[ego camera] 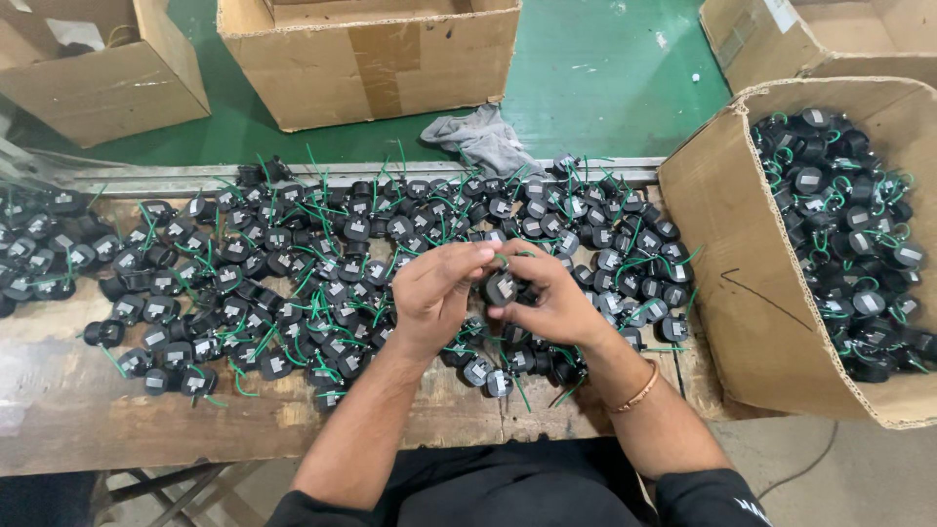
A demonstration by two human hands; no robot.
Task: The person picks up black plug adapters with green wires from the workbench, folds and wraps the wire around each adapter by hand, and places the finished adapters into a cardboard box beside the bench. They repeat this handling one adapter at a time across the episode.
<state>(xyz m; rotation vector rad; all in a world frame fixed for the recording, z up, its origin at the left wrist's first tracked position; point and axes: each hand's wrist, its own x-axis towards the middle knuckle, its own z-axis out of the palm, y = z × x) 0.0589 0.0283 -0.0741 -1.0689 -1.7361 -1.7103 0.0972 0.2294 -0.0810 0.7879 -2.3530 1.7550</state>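
A small black round part (501,287) with a pale label on its face is held between both hands just above the middle of the tabletop (88,410). The left hand (434,293) is closed around it from nine o'clock, fingers curled in, with the fingertips pinching a thin green wire (502,259) at the part's twelve o'clock. The right hand (554,298) is closed on the part from three o'clock, with the thumb laid across its lower edge. A thin bracelet (636,394) is worn on the right wrist.

A wide heap of the same black parts with green wires (293,273) is spread over the worn wooden tabletop, from nine o'clock round to two o'clock of the hands. At three o'clock, an open cardboard box (742,293) filled with more such parts is tilted against the tabletop's edge. A crumpled grey rag (483,137) is seen at twelve o'clock on the green floor (605,78), where further cardboard boxes (390,68) are set.
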